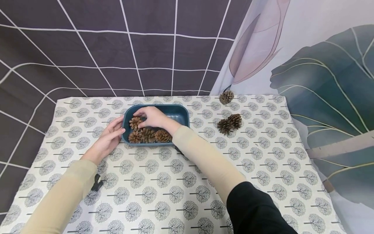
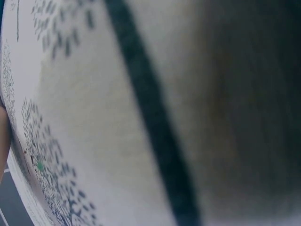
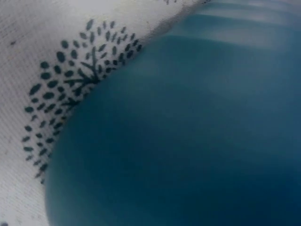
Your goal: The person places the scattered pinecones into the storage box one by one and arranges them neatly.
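A dark blue-green plastic bin (image 1: 185,113) lies lengthwise near the back of the table, its outer wall filling much of the right wrist view. My right hand (image 1: 155,117) reaches into the bin from the right and pinches a brown pine cone (image 1: 134,123) between thumb and fingers at the left end. Below that cone, several other pine cones (image 1: 148,135) line the bin's near side. Fingers fairly straight, my left hand (image 1: 107,140) rests against the bin's left end, thumb by the rim. Only patterned cloth shows clearly in the left wrist view.
Right of the bin, two pine cones (image 1: 229,124) sit side by side on the tree-print tablecloth (image 1: 204,201). Another pine cone (image 1: 226,97) stands at the back edge by the curtain. A dark gridded curtain (image 1: 152,52) hangs behind the table.
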A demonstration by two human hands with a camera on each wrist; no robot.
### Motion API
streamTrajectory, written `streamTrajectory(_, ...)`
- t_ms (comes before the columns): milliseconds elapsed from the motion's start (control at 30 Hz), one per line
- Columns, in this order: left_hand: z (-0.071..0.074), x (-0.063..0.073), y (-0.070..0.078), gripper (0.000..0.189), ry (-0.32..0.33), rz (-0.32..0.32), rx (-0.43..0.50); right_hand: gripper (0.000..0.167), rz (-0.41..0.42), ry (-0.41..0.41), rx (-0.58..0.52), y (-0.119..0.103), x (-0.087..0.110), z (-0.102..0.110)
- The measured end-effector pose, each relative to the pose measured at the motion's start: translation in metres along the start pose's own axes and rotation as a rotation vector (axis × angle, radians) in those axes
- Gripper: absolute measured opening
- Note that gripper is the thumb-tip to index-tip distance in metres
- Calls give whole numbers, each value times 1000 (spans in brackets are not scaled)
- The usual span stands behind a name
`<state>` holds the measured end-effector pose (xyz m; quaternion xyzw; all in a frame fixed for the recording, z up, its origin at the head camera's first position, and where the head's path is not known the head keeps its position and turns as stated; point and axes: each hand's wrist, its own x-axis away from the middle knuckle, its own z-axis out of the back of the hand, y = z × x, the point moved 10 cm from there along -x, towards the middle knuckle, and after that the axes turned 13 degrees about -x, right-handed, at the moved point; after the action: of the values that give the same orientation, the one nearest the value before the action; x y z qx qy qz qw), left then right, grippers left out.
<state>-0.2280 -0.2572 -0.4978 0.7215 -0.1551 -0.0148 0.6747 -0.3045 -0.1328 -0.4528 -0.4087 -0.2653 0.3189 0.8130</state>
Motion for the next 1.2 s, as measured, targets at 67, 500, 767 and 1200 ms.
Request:
streamTrajectory(67,0,0,1,63,-2,-14,6,54,12,1,-15,-4,1,3)
streamTrajectory(500,3,2,-3,57,10,6,6,48,66,15,-51,-12,15,29)
streamTrajectory(767,3,3,-4,64,5,11,15,47,92,57,-118,-12,34,58)
streamTrajectory(1200,1,1,-3,72,8,30,-8,45,93,168,-97,-3,76,115)
